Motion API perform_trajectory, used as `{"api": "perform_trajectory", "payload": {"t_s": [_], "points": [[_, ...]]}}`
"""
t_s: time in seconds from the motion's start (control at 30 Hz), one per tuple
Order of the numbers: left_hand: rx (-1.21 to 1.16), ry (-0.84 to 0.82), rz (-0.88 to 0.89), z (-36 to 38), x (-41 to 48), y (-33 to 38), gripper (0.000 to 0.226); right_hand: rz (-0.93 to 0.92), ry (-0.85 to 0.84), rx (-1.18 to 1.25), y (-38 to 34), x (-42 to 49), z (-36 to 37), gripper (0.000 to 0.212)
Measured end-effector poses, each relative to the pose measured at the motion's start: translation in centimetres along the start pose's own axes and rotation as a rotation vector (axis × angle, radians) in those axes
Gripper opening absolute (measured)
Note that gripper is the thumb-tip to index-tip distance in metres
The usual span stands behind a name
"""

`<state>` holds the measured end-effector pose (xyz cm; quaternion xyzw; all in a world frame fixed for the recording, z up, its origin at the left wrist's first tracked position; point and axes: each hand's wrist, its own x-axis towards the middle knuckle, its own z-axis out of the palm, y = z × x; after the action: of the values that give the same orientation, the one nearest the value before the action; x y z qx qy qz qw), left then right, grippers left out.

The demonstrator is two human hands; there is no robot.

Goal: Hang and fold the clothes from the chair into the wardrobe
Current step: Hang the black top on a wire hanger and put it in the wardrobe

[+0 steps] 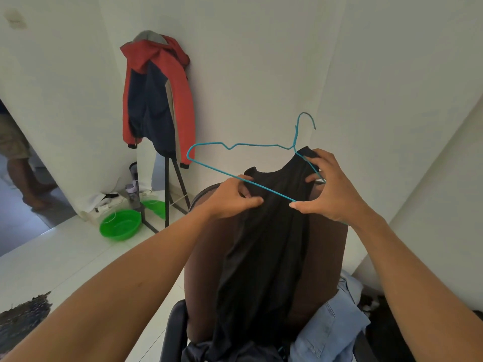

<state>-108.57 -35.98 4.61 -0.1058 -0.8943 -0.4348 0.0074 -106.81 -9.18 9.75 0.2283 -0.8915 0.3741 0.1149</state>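
White walls (261,61) and floor (65,257), brown chair (206,257)

Hands (231,198) on blue hanger (261,145), black garment (264,244)

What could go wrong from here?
Only one end of the teal wire hanger is inside the black fabric top; the other sticks out bare, so the top may slide off when lifted. Its hem lies beside the pale blue jeans on the brown chair and may drag them.
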Motion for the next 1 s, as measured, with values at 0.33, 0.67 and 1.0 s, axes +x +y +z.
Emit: {"api": "perform_trajectory", "payload": {"t_s": [0.33, 0.67, 1.0], "points": [[0.44, 0.012, 0.103, -1.4, -1.5, 0.4, 0.057, -0.029, 0.08, 0.003, -0.6, -1.0, -2.5, 0.104], [-0.173, 0.657, -0.025, -3.9, -4.8, 6.4, 0.014, -0.063, 0.111, -0.036, -3.6, -3.8, -3.9, 0.107], [0.301, 0.471, 0.247, -14.4, -13.0, 13.7, 0.037, -0.129, 0.204, -0.066, -14.4, -8.6, -5.6, 0.107]]}}
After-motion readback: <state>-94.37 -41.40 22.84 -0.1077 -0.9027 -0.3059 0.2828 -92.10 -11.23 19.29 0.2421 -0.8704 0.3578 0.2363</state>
